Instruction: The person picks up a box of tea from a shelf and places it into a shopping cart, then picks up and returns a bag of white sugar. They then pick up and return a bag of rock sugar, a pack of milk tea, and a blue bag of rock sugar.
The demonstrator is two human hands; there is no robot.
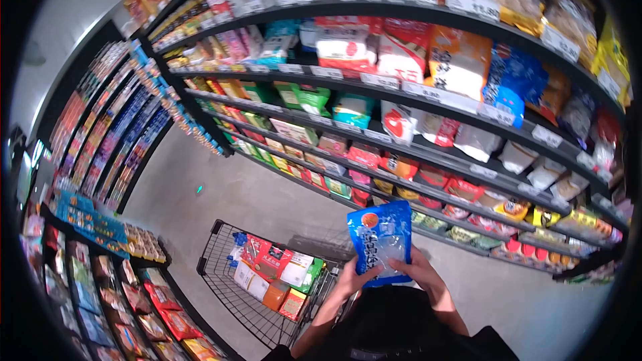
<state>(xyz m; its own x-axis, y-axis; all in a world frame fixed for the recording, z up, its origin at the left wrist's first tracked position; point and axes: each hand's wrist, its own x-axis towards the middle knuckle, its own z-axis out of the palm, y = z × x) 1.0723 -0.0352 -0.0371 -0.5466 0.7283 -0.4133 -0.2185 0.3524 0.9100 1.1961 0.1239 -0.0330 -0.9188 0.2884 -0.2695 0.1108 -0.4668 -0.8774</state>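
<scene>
A blue bag with dark lettering, an orange round mark and a clear window (pixel 382 237) is held upright in front of my body. My left hand (pixel 354 277) grips its lower left edge, and my right hand (pixel 416 269) grips its lower right side, thumbs on the front. Just left of my hands stands a wire shopping cart (pixel 217 254). Inside it lie a red and white pack (pixel 266 256), a white pack (pixel 253 283), a green and white bag (pixel 309 274) and an orange-brown item (pixel 275 295).
A long shelf unit (pixel 428 90) with bagged goods and price tags runs across the upper right. More shelves stand at the far left (pixel 110 120) and lower left (pixel 100 294). Grey floor (pixel 174 187) shows between them.
</scene>
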